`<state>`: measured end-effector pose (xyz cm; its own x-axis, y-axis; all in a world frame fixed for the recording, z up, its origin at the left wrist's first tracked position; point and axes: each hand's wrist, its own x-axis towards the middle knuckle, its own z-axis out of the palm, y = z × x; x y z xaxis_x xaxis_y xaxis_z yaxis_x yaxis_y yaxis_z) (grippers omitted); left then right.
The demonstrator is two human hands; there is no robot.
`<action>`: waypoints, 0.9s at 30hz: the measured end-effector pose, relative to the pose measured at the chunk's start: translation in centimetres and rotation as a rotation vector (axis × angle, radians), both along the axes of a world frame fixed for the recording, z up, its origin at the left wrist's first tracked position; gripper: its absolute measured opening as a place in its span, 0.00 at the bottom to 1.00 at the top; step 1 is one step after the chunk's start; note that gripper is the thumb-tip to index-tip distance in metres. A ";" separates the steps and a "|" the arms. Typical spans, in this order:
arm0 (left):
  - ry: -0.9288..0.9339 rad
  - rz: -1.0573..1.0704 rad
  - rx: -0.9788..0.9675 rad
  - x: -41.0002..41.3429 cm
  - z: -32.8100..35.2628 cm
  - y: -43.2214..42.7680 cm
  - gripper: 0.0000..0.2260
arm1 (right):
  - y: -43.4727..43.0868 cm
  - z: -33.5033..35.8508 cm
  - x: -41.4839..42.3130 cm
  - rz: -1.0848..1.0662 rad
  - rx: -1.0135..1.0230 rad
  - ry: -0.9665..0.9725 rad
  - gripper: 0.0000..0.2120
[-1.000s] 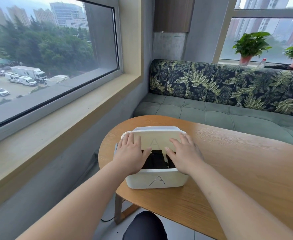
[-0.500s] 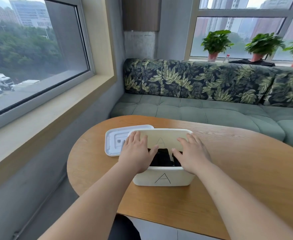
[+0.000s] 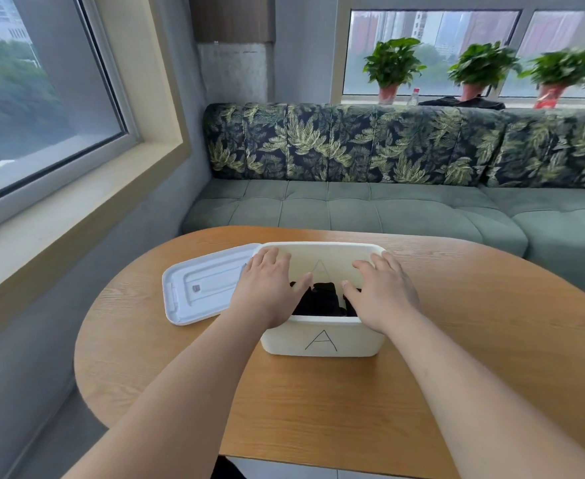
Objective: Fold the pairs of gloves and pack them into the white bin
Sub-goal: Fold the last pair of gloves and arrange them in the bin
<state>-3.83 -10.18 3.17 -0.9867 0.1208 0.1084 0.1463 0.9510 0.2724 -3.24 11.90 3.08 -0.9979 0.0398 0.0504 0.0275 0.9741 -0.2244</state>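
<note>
White bin (image 3: 349, 340) beneath two flat hands (image 3: 266, 292)

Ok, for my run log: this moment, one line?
left hand: open, over bin | right hand: open, over bin | gloves: in bin | lid: off, beside bin

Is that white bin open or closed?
The bin is open: its lid lies beside it on the table; dark gloves show inside.

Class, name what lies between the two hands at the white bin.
Head view: dark gloves inside the white bin, between the left hand and the right hand.
</note>
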 end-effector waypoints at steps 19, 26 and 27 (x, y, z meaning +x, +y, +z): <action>0.179 0.005 0.215 -0.7 0.8 -0.9 0.21 | 0.4 1.3 -1.9 0.024 -0.134 0.053 0.24; 0.116 0.085 0.118 0.9 0.3 -6.4 0.19 | -7.5 3.5 -0.6 0.229 -0.219 0.143 0.19; 0.076 0.097 0.078 1.2 -0.1 -7.4 0.19 | -9.1 3.5 -0.5 0.273 -0.219 0.146 0.19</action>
